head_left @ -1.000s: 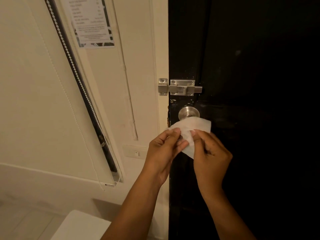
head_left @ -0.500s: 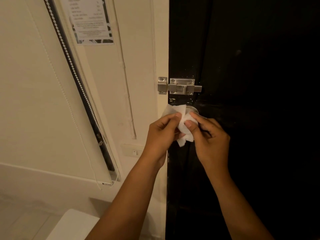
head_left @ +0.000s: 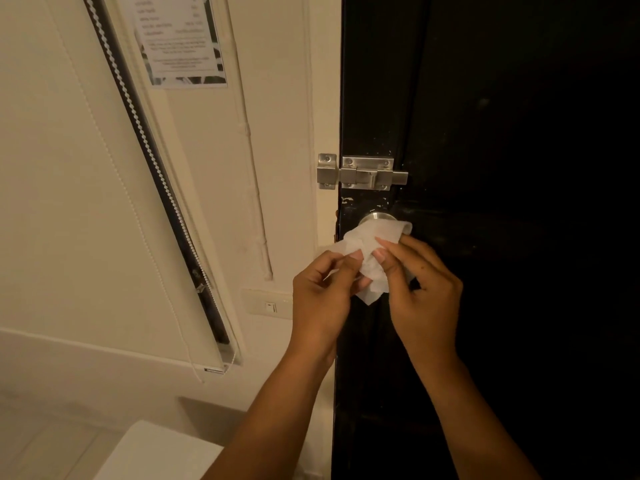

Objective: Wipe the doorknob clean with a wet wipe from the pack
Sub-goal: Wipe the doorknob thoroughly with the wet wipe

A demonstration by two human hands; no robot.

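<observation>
A white wet wipe point(head_left: 372, 244) is held crumpled in front of the silver doorknob point(head_left: 378, 216) on the black door point(head_left: 502, 168). Only the knob's top edge shows above the wipe. My left hand point(head_left: 323, 292) pinches the wipe's left side between thumb and fingers. My right hand point(head_left: 420, 289) grips its right side, fingertips pressed into the cloth. The wipe pack is not in view.
A steel slide bolt point(head_left: 362, 173) sits just above the knob, bridging door and frame. On the cream wall to the left are a light switch point(head_left: 270, 304), a roller blind with a beaded chain point(head_left: 138, 112), and a printed notice point(head_left: 180, 39). A white surface point(head_left: 156, 452) lies below.
Both hands have risen with the wipe from below the knob up to it; the knob, fully visible a second ago, is now mostly covered. The wipe has been bunched and partly spread again.
</observation>
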